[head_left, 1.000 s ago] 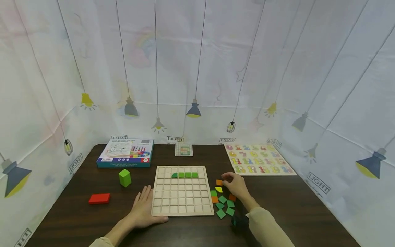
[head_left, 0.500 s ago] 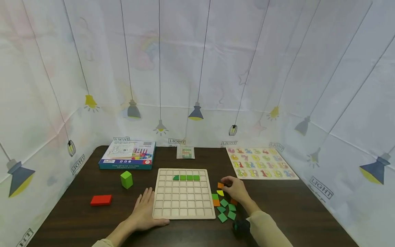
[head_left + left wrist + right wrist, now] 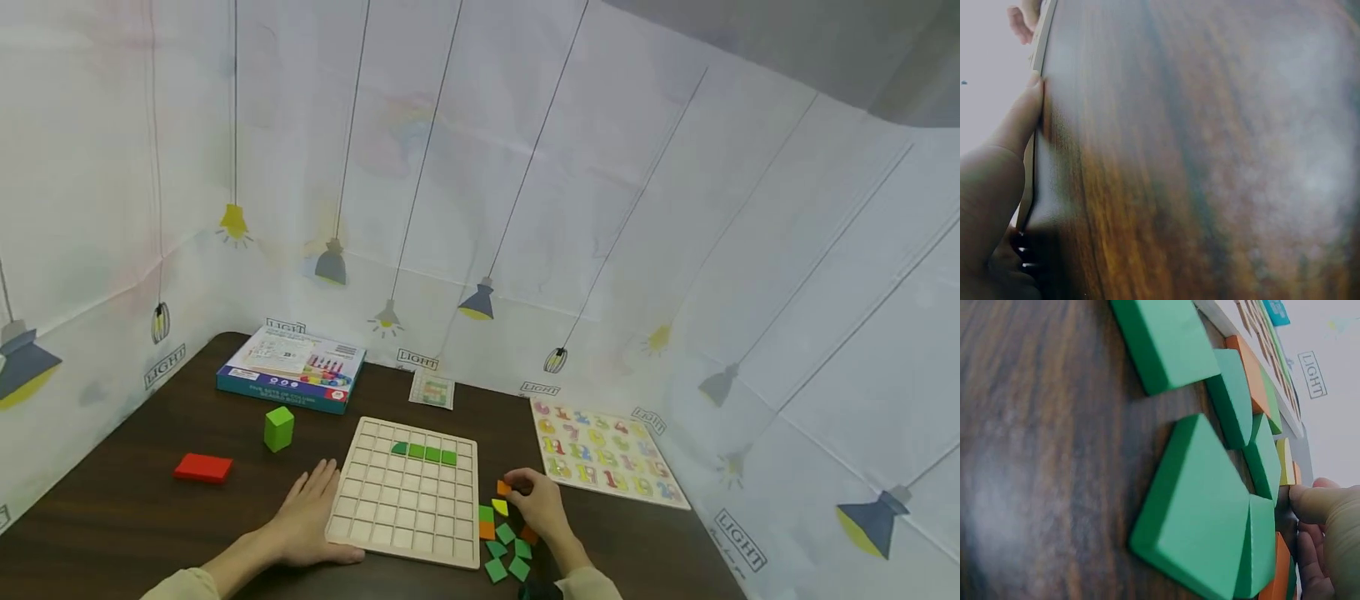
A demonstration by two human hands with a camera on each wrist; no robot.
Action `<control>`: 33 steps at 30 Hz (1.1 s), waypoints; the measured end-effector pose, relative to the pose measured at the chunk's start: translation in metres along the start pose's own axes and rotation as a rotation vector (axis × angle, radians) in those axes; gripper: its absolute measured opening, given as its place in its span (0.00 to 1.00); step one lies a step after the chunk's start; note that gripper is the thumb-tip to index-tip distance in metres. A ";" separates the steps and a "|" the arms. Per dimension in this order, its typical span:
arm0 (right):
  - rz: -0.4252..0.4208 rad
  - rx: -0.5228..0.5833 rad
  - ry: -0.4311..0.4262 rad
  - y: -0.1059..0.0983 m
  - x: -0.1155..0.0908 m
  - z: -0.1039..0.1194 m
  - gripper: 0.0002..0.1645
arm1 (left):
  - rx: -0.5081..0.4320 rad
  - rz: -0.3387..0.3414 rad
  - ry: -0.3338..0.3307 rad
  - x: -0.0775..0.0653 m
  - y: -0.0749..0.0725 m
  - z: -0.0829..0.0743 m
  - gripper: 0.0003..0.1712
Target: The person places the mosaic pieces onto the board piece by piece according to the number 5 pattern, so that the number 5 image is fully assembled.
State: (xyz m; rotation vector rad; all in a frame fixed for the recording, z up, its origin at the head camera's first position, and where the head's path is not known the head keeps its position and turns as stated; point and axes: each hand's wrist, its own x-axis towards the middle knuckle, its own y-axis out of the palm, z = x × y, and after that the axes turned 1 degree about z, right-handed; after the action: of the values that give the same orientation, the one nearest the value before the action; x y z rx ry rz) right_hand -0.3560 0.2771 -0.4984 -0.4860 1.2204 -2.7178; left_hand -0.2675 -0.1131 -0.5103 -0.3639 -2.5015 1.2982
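Observation:
My left hand (image 3: 303, 518) lies with spread fingers along the left edge of a wooden grid board (image 3: 401, 510), its thumb along the front edge. In the left wrist view the thumb (image 3: 1019, 115) lies against the board's rim. A short row of green tiles (image 3: 432, 454) sits in the board, with a dark green curved piece (image 3: 400, 448) at its left end. Right of the board, my right hand (image 3: 543, 507) pinches an orange tile (image 3: 503, 487) between thumb and fingers, low over the table. Just in front of it is a yellow rounded piece (image 3: 500, 507).
Several green tiles (image 3: 1197, 506) and an orange tile (image 3: 487, 531) lie by the board's right side. A red block (image 3: 203, 468), a green block (image 3: 278, 429) and a box (image 3: 292, 367) stand left. A pattern card (image 3: 432, 389) and a number board (image 3: 600, 454) lie behind.
The head view has tilted and swung, so everything appears shifted left and slanted. My left hand stays on the board's edge; my right fingers have closed in around the orange tile.

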 end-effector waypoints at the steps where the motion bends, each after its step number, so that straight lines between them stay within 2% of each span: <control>1: -0.006 0.006 0.015 0.005 -0.003 0.000 0.12 | 0.000 0.013 0.007 -0.002 0.000 0.003 0.72; 6: -0.093 0.025 0.049 0.012 -0.002 0.000 0.11 | 0.014 0.019 0.003 -0.001 0.006 0.010 0.73; 11: -0.096 0.058 0.019 0.019 0.006 0.006 0.11 | 0.016 -0.013 -0.005 -0.001 0.010 0.015 0.72; 19: -0.135 0.076 -0.037 0.033 0.014 0.027 0.12 | -0.012 0.029 -0.018 0.003 0.016 0.017 0.73; 24: -0.090 0.151 -0.054 0.053 0.020 0.045 0.13 | 0.022 0.039 -0.037 0.002 0.013 0.025 0.74; 28: -0.055 0.187 -0.064 0.061 0.025 0.059 0.12 | 0.022 0.025 -0.026 0.003 0.011 0.024 0.74; 33: -0.035 0.226 -0.094 0.074 0.029 0.074 0.11 | 0.015 0.047 -0.028 0.001 0.009 0.021 0.73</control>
State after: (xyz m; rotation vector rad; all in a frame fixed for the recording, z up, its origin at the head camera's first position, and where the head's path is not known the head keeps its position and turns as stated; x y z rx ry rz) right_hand -0.3597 0.1685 -0.5002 -0.6024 0.8769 -2.7802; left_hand -0.2754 -0.1230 -0.5291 -0.4054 -2.5196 1.3478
